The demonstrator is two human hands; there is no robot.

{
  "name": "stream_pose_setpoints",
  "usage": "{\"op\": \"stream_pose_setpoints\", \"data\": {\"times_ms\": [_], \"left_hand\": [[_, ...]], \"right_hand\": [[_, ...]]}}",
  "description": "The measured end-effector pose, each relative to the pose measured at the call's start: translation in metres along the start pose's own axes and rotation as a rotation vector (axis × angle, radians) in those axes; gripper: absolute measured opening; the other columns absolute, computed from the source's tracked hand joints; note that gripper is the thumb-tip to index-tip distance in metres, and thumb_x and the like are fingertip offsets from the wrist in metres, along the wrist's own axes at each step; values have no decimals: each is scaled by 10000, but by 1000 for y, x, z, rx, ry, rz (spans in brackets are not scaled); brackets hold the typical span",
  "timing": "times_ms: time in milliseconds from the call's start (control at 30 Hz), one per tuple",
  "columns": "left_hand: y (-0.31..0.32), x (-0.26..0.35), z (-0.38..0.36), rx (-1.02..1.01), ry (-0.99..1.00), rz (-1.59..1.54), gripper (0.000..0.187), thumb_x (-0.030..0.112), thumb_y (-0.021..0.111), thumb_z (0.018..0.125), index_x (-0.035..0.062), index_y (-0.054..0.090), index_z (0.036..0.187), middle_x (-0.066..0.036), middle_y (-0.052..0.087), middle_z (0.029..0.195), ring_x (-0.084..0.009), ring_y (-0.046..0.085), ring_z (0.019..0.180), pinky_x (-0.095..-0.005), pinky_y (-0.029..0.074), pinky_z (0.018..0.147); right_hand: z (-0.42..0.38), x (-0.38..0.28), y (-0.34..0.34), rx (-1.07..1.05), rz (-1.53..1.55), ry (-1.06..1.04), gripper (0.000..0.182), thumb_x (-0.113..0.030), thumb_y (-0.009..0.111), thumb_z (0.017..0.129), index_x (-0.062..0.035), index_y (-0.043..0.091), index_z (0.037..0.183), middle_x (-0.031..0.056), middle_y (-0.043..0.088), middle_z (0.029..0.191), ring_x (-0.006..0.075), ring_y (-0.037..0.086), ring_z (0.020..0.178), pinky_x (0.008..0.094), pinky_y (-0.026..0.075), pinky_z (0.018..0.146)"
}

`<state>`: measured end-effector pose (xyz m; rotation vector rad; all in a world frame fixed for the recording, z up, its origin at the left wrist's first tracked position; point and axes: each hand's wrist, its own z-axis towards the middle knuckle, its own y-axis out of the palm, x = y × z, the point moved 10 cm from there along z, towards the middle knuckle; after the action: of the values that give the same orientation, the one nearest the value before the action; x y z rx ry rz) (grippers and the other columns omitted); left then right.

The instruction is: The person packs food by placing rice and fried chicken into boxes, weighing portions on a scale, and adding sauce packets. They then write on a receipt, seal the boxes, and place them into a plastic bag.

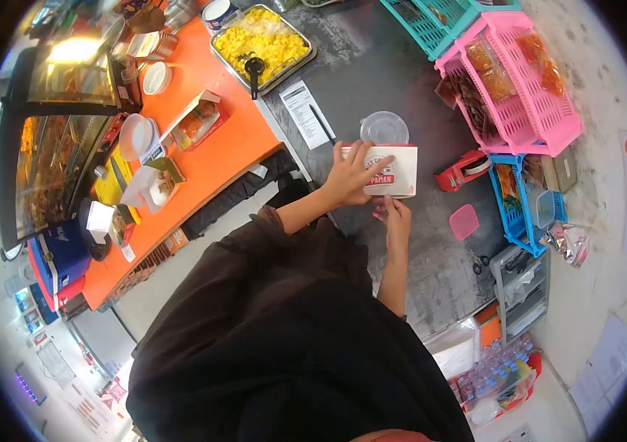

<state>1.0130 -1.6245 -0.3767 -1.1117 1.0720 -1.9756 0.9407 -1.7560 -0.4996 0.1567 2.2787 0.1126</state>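
A white paper food box (405, 166) with red printing and red edges rests on the dark worktop (431, 287). My left hand (354, 177) lies over its left side, fingers spread across the top and gripping it. At the near edge of the box, the fingers of my right hand (394, 214) are closed together against the cardboard; their tips are partly hidden. Just behind the box is a round clear plastic lid (385, 128). A printed slip (302, 112) with a black pen (321, 121) on it lies to the left.
A tray of yellow food (262, 40) with a black scoop (253, 70) stands at the back. Open filled boxes (199, 121) sit on the orange counter (243, 144). To the right are a pink basket (542, 118), red tape dispenser (462, 171), pink lid (464, 222) and scissors (478, 263).
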Motion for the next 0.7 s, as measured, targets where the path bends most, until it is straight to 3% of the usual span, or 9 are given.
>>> {"op": "stream_pose_setpoints", "data": {"times_ms": [133,167,233,267,433,533,600,633,700], "left_hand": [[5,10,2,-127,-7,-52,953,403,814,480,261,460,1353,-186,433,1268,-347,428,1180,-586,274,916],[4,10,3,-137,-44,-126,963,434,810,494,258,442,1367,-191,428,1270,-353,429,1175,-575,274,922],[6,12,5,-149,-76,-222,975,465,806,508,254,424,1380,-196,422,1272,-359,430,1170,-564,275,928],[14,12,6,-216,-74,-242,995,488,800,518,254,397,1397,-198,421,1267,-363,427,1169,-556,276,928],[39,-3,10,-365,26,-239,1045,473,792,537,285,312,1447,-197,425,1245,-360,420,1154,-513,292,899],[58,-8,-5,-421,116,-192,1016,382,788,562,304,304,1452,-189,428,1247,-337,427,1145,-498,290,905],[76,-4,-23,-443,253,-110,1023,258,794,565,331,295,1455,-165,424,1282,-332,403,1210,-525,273,953],[83,-5,-31,-441,262,-114,1023,258,794,565,331,295,1455,-165,424,1282,-332,403,1210,-525,273,953],[98,-3,-46,-498,351,-6,1073,265,808,539,354,265,1459,-172,359,1401,-350,315,1332,-612,222,1025]], "right_hand": [[-9,-4,-25,196,127,-24,326,-211,564,942,-36,516,1214,77,591,1136,155,569,902,335,541,695],[-6,4,-29,211,128,-22,326,-211,564,942,-36,516,1214,77,591,1136,155,569,902,335,541,695],[2,-13,-30,128,281,-346,447,-133,632,893,-62,436,1288,67,569,1172,154,568,955,319,524,683],[0,-15,-38,177,254,-417,426,-44,664,848,-50,495,1239,74,575,1161,155,588,949,303,509,666],[23,7,-66,-4,72,-264,300,-59,684,840,-15,574,1116,111,577,1106,168,635,794,294,518,648],[36,-34,-130,242,90,-479,344,-121,696,846,-55,569,1159,136,547,1128,189,637,788,296,527,653],[47,-42,-184,606,161,-425,394,-184,691,858,-120,559,1223,113,516,1186,214,628,821,352,536,703],[44,-60,-183,615,162,-430,394,-184,691,858,-120,559,1223,113,516,1186,214,628,821,352,536,703],[61,-69,-150,310,224,-130,455,-259,695,857,-179,533,1274,68,493,1234,230,587,962,412,517,801]]}}
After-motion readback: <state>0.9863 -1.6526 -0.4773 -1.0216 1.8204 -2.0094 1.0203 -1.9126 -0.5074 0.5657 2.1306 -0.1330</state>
